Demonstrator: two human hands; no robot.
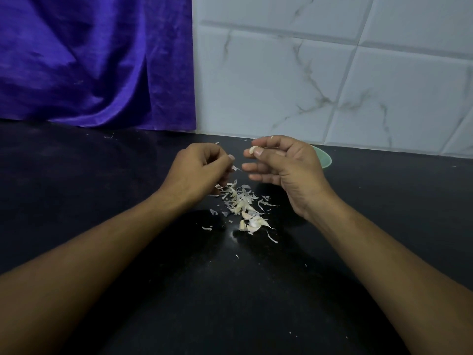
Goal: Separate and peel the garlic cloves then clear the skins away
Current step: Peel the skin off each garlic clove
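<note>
Purple cloth (97, 60) hangs at 10 o'clock over the black counter (102, 175). Left hand (199, 170), fingers curled, pinches a skin shred (236, 168). Heap of skins (240, 198) lies at centre, with unpeeled cloves (253, 224) at its 6 o'clock edge. Right hand (284, 165) pinches a garlic clove (253, 150) between thumb and forefinger, other fingers loosely extended. Green bowl (323, 157) sits at 2 o'clock, mostly hidden behind that hand.

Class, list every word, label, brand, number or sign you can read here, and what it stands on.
None readable: the purple cloth, marbled wall tiles, black counter, green bowl, garlic clove and garlic skins carry no writing.
</note>
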